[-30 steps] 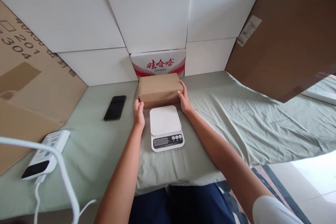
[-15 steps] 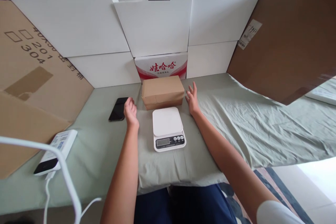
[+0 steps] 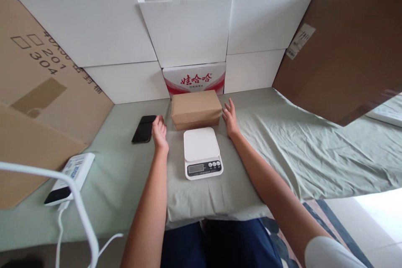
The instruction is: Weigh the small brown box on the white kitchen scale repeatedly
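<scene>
The widest thing shown is a cloth-covered desk (image 3: 116,201), at the back of which white boxes (image 3: 188,31) are stacked behind the brown box (image 3: 196,106). The brown box itself is laid on the desk, its long axis running from left to right. Just in front of it a scale (image 3: 202,148) is placed, its display turned away from the brown box. To the left of the brown box a phone (image 3: 143,130) is seen lying flat. The brown box is flanked by the left hand (image 3: 161,134) and, nearer to it, by the right hand (image 3: 231,122). Nothing is gripped: the left fingers are loosely curled, with a gap left to the brown box; the right fingers are parted just beside its right end, and whether it is touched cannot be told.
</scene>
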`<move>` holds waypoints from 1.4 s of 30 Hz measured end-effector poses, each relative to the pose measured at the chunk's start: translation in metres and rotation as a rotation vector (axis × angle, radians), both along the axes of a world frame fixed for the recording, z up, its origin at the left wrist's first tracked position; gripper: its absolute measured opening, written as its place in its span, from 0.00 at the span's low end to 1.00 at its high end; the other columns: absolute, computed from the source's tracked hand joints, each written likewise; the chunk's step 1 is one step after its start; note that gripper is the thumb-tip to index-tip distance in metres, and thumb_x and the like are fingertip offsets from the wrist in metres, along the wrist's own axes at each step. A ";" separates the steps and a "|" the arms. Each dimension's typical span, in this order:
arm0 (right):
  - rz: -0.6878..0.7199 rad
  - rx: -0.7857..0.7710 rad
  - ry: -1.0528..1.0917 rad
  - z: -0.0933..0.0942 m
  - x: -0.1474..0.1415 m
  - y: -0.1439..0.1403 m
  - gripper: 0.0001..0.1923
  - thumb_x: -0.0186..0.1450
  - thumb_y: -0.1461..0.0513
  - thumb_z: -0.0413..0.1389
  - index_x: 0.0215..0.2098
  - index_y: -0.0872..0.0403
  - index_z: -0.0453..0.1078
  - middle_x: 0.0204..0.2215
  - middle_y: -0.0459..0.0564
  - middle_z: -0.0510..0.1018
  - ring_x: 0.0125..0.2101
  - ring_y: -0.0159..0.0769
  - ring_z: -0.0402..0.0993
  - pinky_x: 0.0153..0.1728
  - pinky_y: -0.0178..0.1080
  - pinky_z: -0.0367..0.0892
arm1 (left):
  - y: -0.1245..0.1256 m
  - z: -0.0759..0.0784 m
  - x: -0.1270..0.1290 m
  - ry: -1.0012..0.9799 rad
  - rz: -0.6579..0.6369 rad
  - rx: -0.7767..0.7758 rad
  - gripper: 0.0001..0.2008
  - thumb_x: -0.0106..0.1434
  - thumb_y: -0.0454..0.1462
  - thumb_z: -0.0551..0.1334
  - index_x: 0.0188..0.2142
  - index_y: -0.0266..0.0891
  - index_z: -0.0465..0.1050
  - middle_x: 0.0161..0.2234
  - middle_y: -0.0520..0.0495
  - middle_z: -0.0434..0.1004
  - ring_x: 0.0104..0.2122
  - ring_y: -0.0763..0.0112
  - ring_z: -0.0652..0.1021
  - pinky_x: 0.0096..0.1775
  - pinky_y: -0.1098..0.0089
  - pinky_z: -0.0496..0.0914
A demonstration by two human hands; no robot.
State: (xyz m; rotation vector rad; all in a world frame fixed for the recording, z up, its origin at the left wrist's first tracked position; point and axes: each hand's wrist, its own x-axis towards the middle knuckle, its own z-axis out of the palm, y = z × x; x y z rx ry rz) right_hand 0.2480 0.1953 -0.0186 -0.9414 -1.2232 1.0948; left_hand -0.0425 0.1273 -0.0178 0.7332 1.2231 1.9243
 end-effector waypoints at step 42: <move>0.117 0.143 -0.172 -0.002 -0.009 -0.009 0.44 0.69 0.37 0.49 0.77 0.36 0.42 0.78 0.36 0.51 0.77 0.46 0.49 0.77 0.59 0.48 | 0.010 -0.019 0.008 0.101 -0.167 -0.108 0.40 0.65 0.65 0.57 0.62 0.39 0.76 0.69 0.32 0.69 0.71 0.51 0.66 0.71 0.53 0.56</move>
